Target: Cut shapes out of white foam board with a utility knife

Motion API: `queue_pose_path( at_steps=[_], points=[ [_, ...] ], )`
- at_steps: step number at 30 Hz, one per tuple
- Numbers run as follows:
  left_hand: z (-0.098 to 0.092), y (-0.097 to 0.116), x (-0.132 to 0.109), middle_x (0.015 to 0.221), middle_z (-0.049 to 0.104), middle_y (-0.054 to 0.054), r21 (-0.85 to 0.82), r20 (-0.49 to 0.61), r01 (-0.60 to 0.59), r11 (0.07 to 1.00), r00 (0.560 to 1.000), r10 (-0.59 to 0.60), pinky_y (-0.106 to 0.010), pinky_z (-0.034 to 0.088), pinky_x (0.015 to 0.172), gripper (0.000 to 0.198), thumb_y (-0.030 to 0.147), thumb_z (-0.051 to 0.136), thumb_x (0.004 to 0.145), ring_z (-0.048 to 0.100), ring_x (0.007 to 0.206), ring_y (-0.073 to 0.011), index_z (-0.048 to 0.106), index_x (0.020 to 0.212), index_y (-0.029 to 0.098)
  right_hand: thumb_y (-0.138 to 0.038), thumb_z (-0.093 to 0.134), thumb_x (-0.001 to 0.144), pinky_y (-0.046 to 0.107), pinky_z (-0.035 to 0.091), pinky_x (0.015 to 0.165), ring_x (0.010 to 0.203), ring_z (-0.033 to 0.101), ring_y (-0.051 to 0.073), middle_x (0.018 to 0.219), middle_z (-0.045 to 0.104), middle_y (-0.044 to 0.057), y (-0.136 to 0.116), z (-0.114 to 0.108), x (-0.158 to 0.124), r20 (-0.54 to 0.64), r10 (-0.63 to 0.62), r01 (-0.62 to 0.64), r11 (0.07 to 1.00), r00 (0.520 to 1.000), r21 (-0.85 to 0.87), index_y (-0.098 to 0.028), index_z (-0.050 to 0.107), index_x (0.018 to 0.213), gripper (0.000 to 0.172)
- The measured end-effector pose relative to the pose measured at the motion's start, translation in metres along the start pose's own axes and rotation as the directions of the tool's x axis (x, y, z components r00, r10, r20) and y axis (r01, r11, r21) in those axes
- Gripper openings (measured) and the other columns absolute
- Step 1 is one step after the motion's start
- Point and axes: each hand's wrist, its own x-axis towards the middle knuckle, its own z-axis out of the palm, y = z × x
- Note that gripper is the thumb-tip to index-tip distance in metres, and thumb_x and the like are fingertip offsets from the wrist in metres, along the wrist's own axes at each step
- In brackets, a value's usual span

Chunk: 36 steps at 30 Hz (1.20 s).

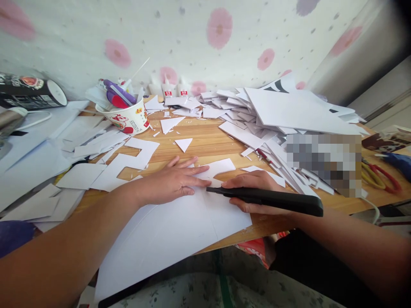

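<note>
A large white board [167, 231] lies on the wooden table and juts past its front edge. My left hand [171, 182] presses on the top part of this sheet, fingers spread. In my right hand [257, 186] is a black utility knife [276, 199], its front end on the board just right of my left fingertips. A thin line runs down the sheet below that point. Beyond my fingers rests a smaller white offcut [221, 168] with a curved edge, and past it a small white triangle [184, 144].
White offcuts pile up at the back right [231, 102] and left [105, 143]. A paper tub [130, 117] holds purple-handled tools. Small glue bottles [168, 89] stand by the wall. Scissors [382, 177] lie far right beside a blurred patch; a black canister [32, 90] lies left.
</note>
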Motion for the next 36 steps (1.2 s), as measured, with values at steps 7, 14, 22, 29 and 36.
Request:
queue_pose_path(
  at_steps=[7, 14, 22, 29, 36],
  points=[
    [-0.001, 0.001, 0.0, 0.16, 0.02, 0.011, 0.018, 0.01, 0.024, 1.0, 1.0, -0.024, -0.06, -0.001, 0.113, 0.042, 0.032, 0.045, 0.099, 0.002, 0.149, -0.0274, 0.044, 0.137, 0.051, -0.026, 0.062, 0.089, 0.024, 0.05, 0.072, 0.082, 0.067, 0.016, 0.099, 0.073, 0.006, 0.001, -0.003, -0.002, 0.042, -0.035, 0.035, 0.999, 0.999, 0.006, -0.021, 0.063, 0.118, 0.03],
    [-0.004, 0.003, 0.002, 0.16, 0.023, 0.009, 0.025, 0.027, 0.039, 0.999, 0.999, -0.039, -0.062, 0.0, 0.113, 0.042, 0.03, 0.048, 0.098, 0.004, 0.148, -0.028, 0.047, 0.135, 0.05, -0.027, 0.06, 0.091, 0.024, 0.049, 0.074, 0.085, 0.066, 0.016, 0.1, 0.072, 0.006, 0.004, -0.006, -0.004, 0.101, -0.026, 0.022, 0.999, 0.995, 0.037, -0.02, 0.063, 0.119, 0.029],
    [-0.003, 0.001, 0.001, 0.159, 0.023, 0.01, 0.03, 0.004, 0.02, 0.999, 1.0, -0.02, -0.062, 0.0, 0.112, 0.043, 0.03, 0.046, 0.099, 0.005, 0.148, -0.0282, 0.045, 0.136, 0.051, -0.024, 0.057, 0.09, 0.023, 0.049, 0.068, 0.074, 0.065, 0.015, 0.086, 0.071, 0.005, 0.0, -0.012, -0.003, 0.121, -0.076, 0.078, 0.997, 0.99, -0.013, -0.018, 0.064, 0.109, 0.022],
    [-0.001, -0.001, 0.0, 0.159, 0.024, 0.01, 0.043, -0.004, 0.012, 0.999, 1.0, -0.012, -0.061, -0.001, 0.113, 0.044, 0.029, 0.048, 0.098, 0.005, 0.149, -0.0262, 0.044, 0.135, 0.053, -0.023, 0.056, 0.089, 0.022, 0.047, 0.064, 0.068, 0.063, 0.014, 0.081, 0.069, 0.006, 0.01, -0.013, 0.002, 0.105, -0.235, 0.242, 0.969, 0.966, -0.059, -0.016, 0.061, 0.112, 0.025],
    [-0.004, 0.0, 0.0, 0.16, 0.022, 0.01, 0.048, 0.016, 0.025, 0.999, 1.0, -0.025, -0.059, -0.003, 0.114, 0.044, 0.029, 0.048, 0.098, 0.002, 0.149, -0.0258, 0.044, 0.136, 0.052, -0.023, 0.054, 0.091, 0.024, 0.047, 0.064, 0.068, 0.063, 0.015, 0.082, 0.069, 0.009, 0.013, -0.016, 0.0, 0.147, -0.299, 0.309, 0.95, 0.943, -0.048, -0.011, 0.059, 0.117, 0.03]
  ],
)
